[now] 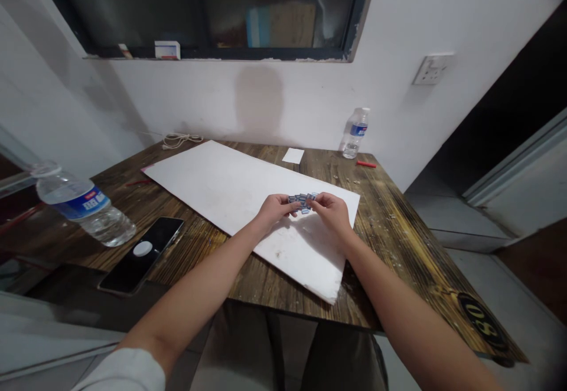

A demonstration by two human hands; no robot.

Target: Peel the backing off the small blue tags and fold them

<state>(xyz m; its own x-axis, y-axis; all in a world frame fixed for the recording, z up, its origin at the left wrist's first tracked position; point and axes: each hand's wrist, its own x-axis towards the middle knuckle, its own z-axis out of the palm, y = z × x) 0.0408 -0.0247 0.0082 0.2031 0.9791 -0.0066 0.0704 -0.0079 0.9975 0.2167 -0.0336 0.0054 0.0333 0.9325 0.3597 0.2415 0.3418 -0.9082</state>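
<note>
Between my hands is a small cluster of grey-blue, rectangular link-like pieces (302, 200), too small to tell exactly what it is. My left hand (279, 207) pinches its left end with thumb and fingers. At the other end, the thumb and fingertips of my right hand (328, 207) close on the pieces. Both hands are over the right half of a white board (230, 184), which lies slantwise on the wooden table (390, 261). The fingers partly cover the cluster.
A large water bottle (88, 202) and a phone (142, 255) with a white disc (142, 248) are at left. Toward the wall are a white cable (181, 139), a white paper piece (293, 155), a smaller water bottle (355, 134) and a red stick-like item (366, 165).
</note>
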